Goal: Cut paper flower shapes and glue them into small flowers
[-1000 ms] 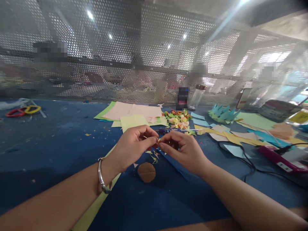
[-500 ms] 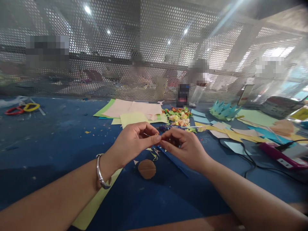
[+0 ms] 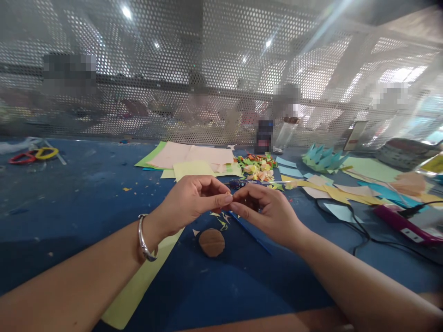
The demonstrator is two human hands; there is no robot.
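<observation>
My left hand [image 3: 195, 198], with a silver bangle on its wrist, is closed in a pinch. Its fingertips meet those of my right hand [image 3: 265, 207], which is pinched too. Whatever lies between them is tiny and mostly hidden by the fingers. Below the hands a round brown cardboard disc [image 3: 212, 243] lies flat on the blue table. Small paper scraps [image 3: 223, 221] are scattered just above the disc. A thin blue stick [image 3: 254, 235] runs diagonally under my right hand. Beneath my left wrist lies a yellow-green paper strip [image 3: 141, 281].
Paper sheets [image 3: 194, 154] and a heap of small coloured paper pieces [image 3: 258, 167] lie behind my hands. Scissors [image 3: 34, 155] are far left. To the right are a folded blue-green paper shape [image 3: 323, 159], paper strips [image 3: 339, 193] and a purple power strip [image 3: 404, 224] with black cables.
Both hands hold nearly the same place, fingertips still together. My left forearm and bangle have shifted very slightly, showing a little more of the yellow-green strip.
</observation>
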